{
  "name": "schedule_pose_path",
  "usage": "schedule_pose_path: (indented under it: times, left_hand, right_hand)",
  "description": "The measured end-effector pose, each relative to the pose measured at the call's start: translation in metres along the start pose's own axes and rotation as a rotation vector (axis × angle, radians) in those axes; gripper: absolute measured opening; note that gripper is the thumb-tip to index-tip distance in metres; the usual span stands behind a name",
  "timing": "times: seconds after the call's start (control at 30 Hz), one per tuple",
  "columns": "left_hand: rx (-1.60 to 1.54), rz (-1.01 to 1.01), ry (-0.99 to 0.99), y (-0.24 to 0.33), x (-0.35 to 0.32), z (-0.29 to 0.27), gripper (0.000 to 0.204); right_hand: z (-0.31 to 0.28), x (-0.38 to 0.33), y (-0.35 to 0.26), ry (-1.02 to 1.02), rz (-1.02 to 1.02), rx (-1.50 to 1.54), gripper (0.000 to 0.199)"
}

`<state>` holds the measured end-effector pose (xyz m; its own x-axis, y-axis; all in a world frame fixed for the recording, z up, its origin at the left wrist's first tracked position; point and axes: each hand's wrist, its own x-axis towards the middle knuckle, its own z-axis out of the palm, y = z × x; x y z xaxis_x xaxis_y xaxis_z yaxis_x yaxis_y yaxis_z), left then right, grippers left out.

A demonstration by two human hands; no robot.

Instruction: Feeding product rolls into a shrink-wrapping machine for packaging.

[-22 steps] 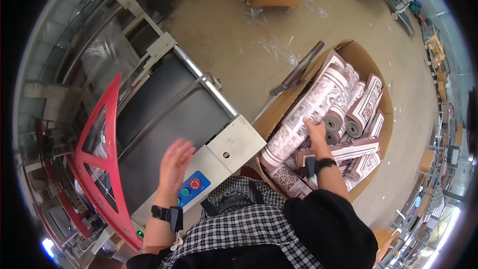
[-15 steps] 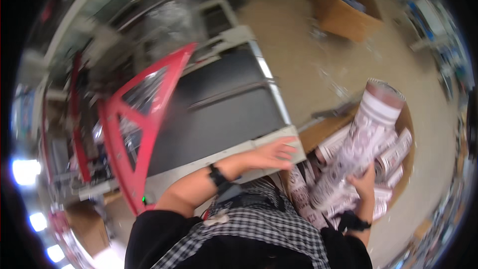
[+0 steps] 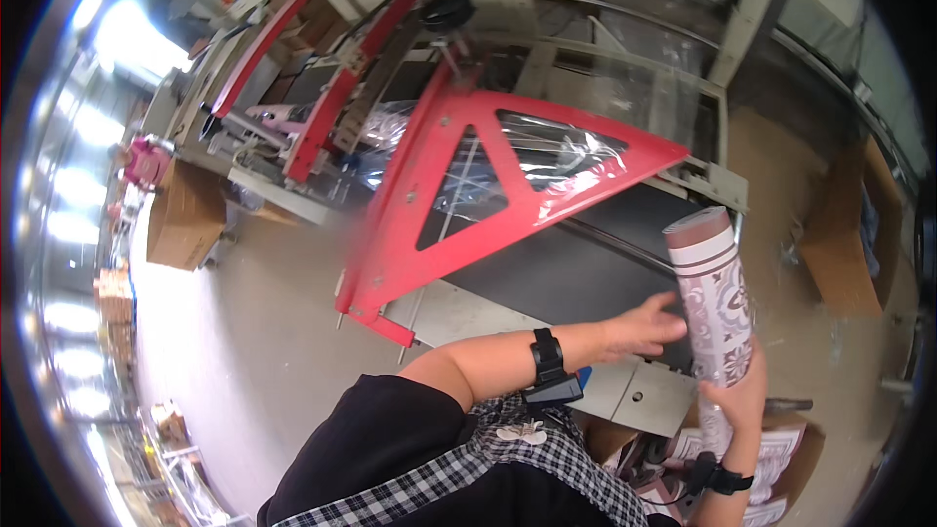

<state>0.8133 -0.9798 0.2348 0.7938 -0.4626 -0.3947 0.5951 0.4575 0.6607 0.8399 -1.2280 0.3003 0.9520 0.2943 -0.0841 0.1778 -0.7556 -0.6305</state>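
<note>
Upright in front of me stands a patterned roll (image 3: 711, 283) of sheet material, white and brownish-pink with a floral tile print and a plain band at its top end. My right hand (image 3: 739, 392) is wrapped round its lower part. Just left of the roll, my left hand (image 3: 644, 328) reaches out with fingers apart and holds nothing; whether a fingertip touches the roll I cannot tell. Below my right hand, more printed rolls (image 3: 776, 454) lie in a cardboard box (image 3: 808, 459), partly hidden by my forearm.
A red triangular frame (image 3: 527, 205) with clear film behind its openings slants over a dark flat bed (image 3: 547, 268) of a machine. Red bars (image 3: 361, 68) and a black knob (image 3: 447, 12) stand farther left. Cardboard boxes sit at the left (image 3: 185, 220) and right (image 3: 849, 234).
My view has swung to the left. The roll has come up out of the box in my right hand and now stands beside the machine bed, with my left hand nearer to it.
</note>
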Motion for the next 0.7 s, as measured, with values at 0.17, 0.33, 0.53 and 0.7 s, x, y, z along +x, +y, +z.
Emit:
schedule_pose_path:
  times: [0.17,0.33,0.53,0.7]
  left_hand:
    - [-0.428,0.273,0.362,0.055,-0.024,-0.062,0.079]
    - [-0.635,0.435,0.451,0.064,-0.035,-0.085,0.049]
    - [-0.636,0.442,0.445,0.066,-0.039,-0.089,0.042]
    - [-0.532,0.394,0.395,0.062,-0.039,-0.088,0.054]
  right_hand:
    - [-0.022,0.085,-0.013,0.012,-0.035,-0.383,0.091]
    - [-0.007,0.134,-0.016,-0.075,-0.096,-0.558,0.092]
    - [0.013,0.185,-0.042,-0.18,-0.271,-0.463,0.091]
    - [0.048,0.215,-0.066,-0.255,-0.383,-0.365,0.091]
